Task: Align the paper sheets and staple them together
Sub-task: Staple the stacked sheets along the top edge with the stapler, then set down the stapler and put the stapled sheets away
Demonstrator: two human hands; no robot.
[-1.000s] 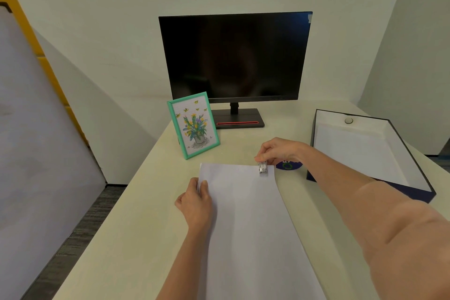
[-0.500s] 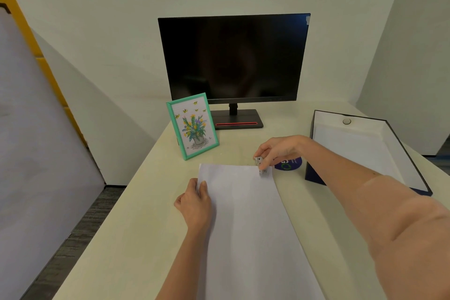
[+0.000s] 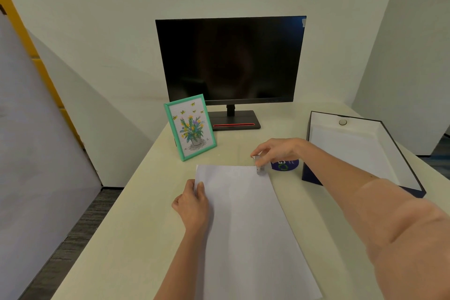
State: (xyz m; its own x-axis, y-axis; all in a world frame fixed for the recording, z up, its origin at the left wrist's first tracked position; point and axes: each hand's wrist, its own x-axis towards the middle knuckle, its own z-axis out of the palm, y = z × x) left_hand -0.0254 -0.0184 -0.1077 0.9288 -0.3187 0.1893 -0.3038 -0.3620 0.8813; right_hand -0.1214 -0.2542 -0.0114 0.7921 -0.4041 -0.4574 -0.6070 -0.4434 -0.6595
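Under the right fingertips: small silver stapler (image 3: 259, 165), pinched from above by the right hand (image 3: 277, 151), set on the far right corner of the paper sheets (image 3: 243, 221).
Left hand (image 3: 193, 204): fingers together, pressing flat on the sheets' left edge.
Beside the right fingers: blue round sticker (image 3: 285, 165) on the desk (image 3: 146, 202).
Risk, shifting: pressing the stapler could skew the sheets if the left fingers ease.
Risk, placement: a staple too near the corner may tear out.
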